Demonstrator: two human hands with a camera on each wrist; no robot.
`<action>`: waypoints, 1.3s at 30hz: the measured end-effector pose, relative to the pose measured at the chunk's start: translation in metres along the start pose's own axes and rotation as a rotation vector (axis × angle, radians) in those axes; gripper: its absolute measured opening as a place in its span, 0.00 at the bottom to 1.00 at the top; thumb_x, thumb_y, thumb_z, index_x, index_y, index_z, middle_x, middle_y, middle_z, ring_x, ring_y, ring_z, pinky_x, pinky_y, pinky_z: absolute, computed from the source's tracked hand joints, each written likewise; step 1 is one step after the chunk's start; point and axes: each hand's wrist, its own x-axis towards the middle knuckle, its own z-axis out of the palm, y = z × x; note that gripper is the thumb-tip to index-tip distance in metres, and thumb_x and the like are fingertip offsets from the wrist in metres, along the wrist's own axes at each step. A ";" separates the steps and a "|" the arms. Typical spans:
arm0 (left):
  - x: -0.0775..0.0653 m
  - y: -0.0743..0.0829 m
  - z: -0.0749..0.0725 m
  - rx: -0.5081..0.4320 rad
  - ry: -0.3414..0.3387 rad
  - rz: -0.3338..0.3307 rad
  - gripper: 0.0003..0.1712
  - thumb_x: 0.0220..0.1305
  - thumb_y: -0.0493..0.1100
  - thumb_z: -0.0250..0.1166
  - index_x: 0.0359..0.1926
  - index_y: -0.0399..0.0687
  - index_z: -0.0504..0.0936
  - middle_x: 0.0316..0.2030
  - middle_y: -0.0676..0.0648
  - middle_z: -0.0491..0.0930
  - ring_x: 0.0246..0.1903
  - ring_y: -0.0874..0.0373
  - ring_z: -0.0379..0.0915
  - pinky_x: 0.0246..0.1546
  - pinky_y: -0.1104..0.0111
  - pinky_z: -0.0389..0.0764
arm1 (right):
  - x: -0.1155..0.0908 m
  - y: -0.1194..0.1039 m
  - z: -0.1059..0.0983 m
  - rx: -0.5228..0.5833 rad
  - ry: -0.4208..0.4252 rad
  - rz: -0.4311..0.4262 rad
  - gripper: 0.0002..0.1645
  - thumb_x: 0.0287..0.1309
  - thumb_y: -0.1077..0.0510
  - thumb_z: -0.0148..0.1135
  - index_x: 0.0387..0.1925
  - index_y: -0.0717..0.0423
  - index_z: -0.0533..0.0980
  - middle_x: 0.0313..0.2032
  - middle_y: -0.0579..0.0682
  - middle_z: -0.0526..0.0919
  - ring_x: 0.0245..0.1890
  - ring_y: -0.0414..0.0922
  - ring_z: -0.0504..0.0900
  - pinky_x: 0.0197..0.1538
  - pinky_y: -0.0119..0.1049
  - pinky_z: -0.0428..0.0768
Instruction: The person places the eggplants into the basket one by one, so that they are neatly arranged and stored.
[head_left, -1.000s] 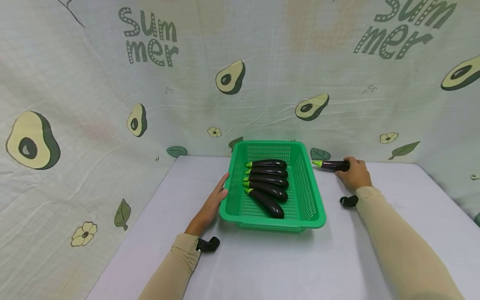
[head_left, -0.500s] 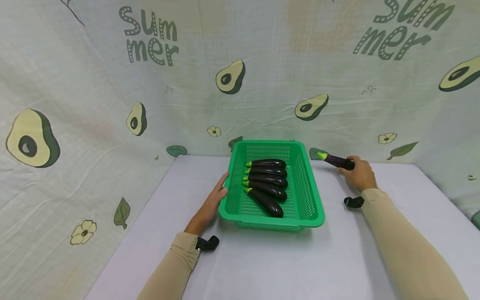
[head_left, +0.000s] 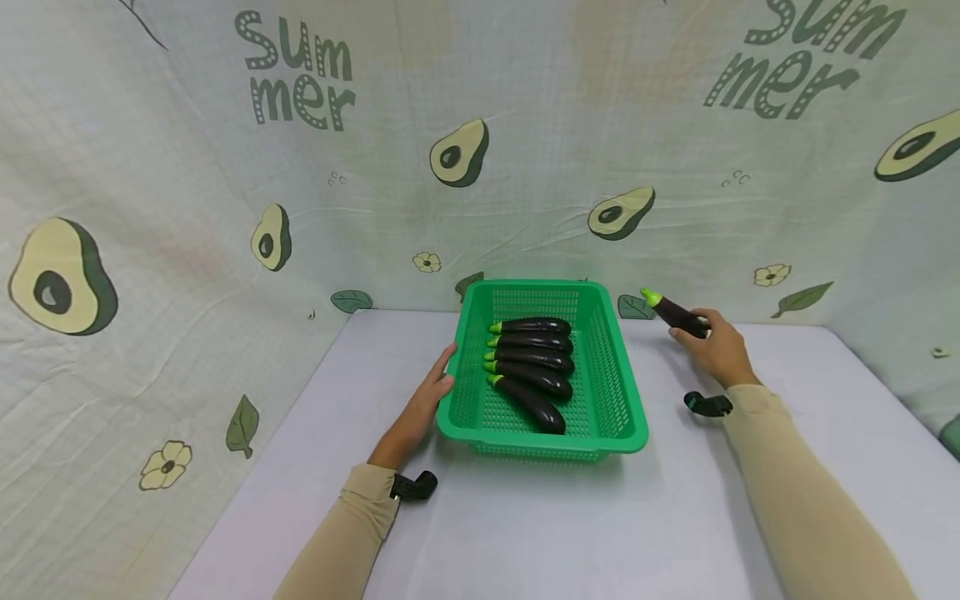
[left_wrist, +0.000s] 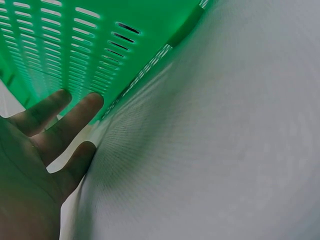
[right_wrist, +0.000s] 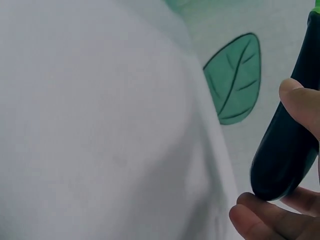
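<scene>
My right hand [head_left: 718,350] grips a dark purple eggplant [head_left: 678,317] by its thick end, right of the basket. The eggplant tilts, its green stem end raised toward the upper left. In the right wrist view the thumb lies across the eggplant [right_wrist: 286,145], with fingers at its rounded bottom. My left hand [head_left: 416,412] rests against the left side of a green plastic basket [head_left: 637,400]. Its fingers are straight, and in the left wrist view the fingertips touch the slotted basket wall [left_wrist: 107,30]. Inside the basket several eggplants [head_left: 534,360] lie side by side, stems to the left.
The basket stands on a white-covered table [head_left: 525,533]. Behind and to the left hangs a pale cloth [head_left: 525,233] printed with avocados, leaves and lettering. A black camera [head_left: 708,405] sits on the right wrist, another camera [head_left: 415,486] on the left.
My right hand has lifted the eggplant from the table and tilted its stem end upward, shifting slightly right. The left hand and the basket stay in place.
</scene>
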 end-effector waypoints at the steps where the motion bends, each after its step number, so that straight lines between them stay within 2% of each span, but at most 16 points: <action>1: 0.000 0.000 -0.001 -0.005 -0.006 -0.003 0.34 0.80 0.49 0.39 0.81 0.57 0.42 0.79 0.48 0.39 0.77 0.51 0.32 0.72 0.44 0.38 | -0.001 -0.002 -0.001 0.009 0.004 0.004 0.52 0.66 0.31 0.56 0.73 0.66 0.57 0.65 0.79 0.62 0.62 0.74 0.64 0.59 0.70 0.63; 5: 0.001 0.001 -0.001 -0.016 -0.021 -0.013 0.34 0.81 0.46 0.38 0.81 0.52 0.40 0.79 0.46 0.37 0.77 0.49 0.30 0.72 0.45 0.37 | -0.008 -0.006 0.000 0.054 0.020 0.025 0.53 0.65 0.30 0.55 0.74 0.64 0.57 0.66 0.78 0.62 0.63 0.74 0.63 0.59 0.70 0.63; 11: 0.001 0.001 0.001 0.010 0.017 -0.003 0.34 0.80 0.51 0.39 0.81 0.60 0.43 0.79 0.50 0.40 0.77 0.53 0.34 0.72 0.46 0.40 | -0.019 -0.010 0.003 0.113 0.049 0.048 0.54 0.64 0.29 0.56 0.75 0.62 0.57 0.68 0.75 0.62 0.65 0.73 0.63 0.60 0.70 0.63; 15: 0.001 -0.003 0.002 -0.020 0.013 0.021 0.34 0.79 0.51 0.40 0.81 0.60 0.44 0.79 0.50 0.41 0.77 0.52 0.33 0.72 0.45 0.38 | -0.027 -0.009 0.004 0.137 0.037 0.084 0.54 0.64 0.29 0.55 0.76 0.62 0.56 0.68 0.75 0.61 0.66 0.73 0.61 0.60 0.71 0.62; 17: 0.001 -0.005 0.002 -0.025 0.006 0.022 0.34 0.79 0.51 0.40 0.81 0.59 0.44 0.79 0.49 0.41 0.77 0.51 0.33 0.72 0.45 0.38 | -0.031 -0.009 0.004 0.149 0.027 0.108 0.55 0.64 0.28 0.54 0.76 0.62 0.55 0.68 0.76 0.61 0.64 0.73 0.65 0.59 0.70 0.64; 21: 0.001 -0.004 0.001 -0.007 0.003 0.005 0.34 0.80 0.50 0.39 0.81 0.58 0.43 0.79 0.49 0.40 0.77 0.51 0.33 0.72 0.45 0.39 | -0.035 -0.007 0.006 0.176 0.023 0.120 0.55 0.64 0.28 0.53 0.77 0.59 0.53 0.68 0.76 0.60 0.52 0.69 0.77 0.54 0.62 0.72; 23: 0.001 -0.002 0.000 0.000 0.001 -0.003 0.34 0.80 0.49 0.38 0.81 0.56 0.41 0.79 0.48 0.38 0.77 0.50 0.32 0.72 0.45 0.39 | -0.036 -0.008 0.007 0.183 0.031 0.112 0.55 0.64 0.27 0.53 0.78 0.58 0.53 0.68 0.76 0.60 0.47 0.66 0.80 0.49 0.56 0.75; 26: 0.001 0.004 -0.001 -0.003 -0.016 -0.014 0.34 0.81 0.47 0.38 0.81 0.53 0.40 0.79 0.46 0.37 0.77 0.49 0.30 0.72 0.45 0.38 | -0.037 -0.008 0.008 0.185 0.048 0.102 0.54 0.64 0.28 0.53 0.77 0.58 0.54 0.68 0.76 0.62 0.46 0.64 0.81 0.44 0.49 0.77; 29: -0.004 0.022 -0.002 0.006 -0.039 -0.021 0.34 0.80 0.45 0.38 0.81 0.47 0.39 0.79 0.42 0.36 0.77 0.46 0.30 0.72 0.44 0.39 | -0.038 -0.009 0.009 0.190 0.064 0.091 0.53 0.65 0.29 0.54 0.77 0.57 0.55 0.67 0.76 0.63 0.47 0.65 0.80 0.43 0.45 0.75; 32: -0.008 0.038 -0.002 0.015 -0.042 -0.019 0.35 0.79 0.43 0.38 0.80 0.42 0.39 0.79 0.38 0.37 0.77 0.43 0.31 0.71 0.42 0.40 | -0.040 -0.010 0.010 0.205 0.077 0.083 0.52 0.65 0.29 0.54 0.78 0.56 0.55 0.67 0.76 0.63 0.50 0.66 0.78 0.44 0.48 0.75; 34: -0.009 0.041 -0.001 0.018 -0.040 -0.017 0.35 0.79 0.43 0.38 0.80 0.42 0.40 0.79 0.38 0.37 0.77 0.42 0.32 0.71 0.42 0.41 | -0.041 -0.011 0.011 0.217 0.083 0.084 0.52 0.65 0.29 0.54 0.78 0.55 0.55 0.67 0.76 0.63 0.53 0.67 0.76 0.47 0.52 0.75; 35: -0.008 0.041 -0.001 0.019 -0.038 -0.016 0.35 0.79 0.43 0.38 0.80 0.42 0.40 0.79 0.38 0.37 0.76 0.42 0.32 0.71 0.42 0.41 | -0.041 -0.012 0.011 0.223 0.086 0.086 0.53 0.64 0.28 0.53 0.78 0.55 0.55 0.67 0.75 0.63 0.54 0.67 0.75 0.48 0.54 0.75; 39: -0.003 0.019 -0.001 0.015 -0.028 -0.012 0.34 0.80 0.44 0.37 0.81 0.47 0.39 0.79 0.41 0.36 0.77 0.44 0.30 0.71 0.43 0.39 | -0.044 -0.014 0.013 0.238 0.089 0.093 0.53 0.64 0.28 0.52 0.78 0.55 0.54 0.67 0.75 0.63 0.54 0.68 0.75 0.51 0.59 0.73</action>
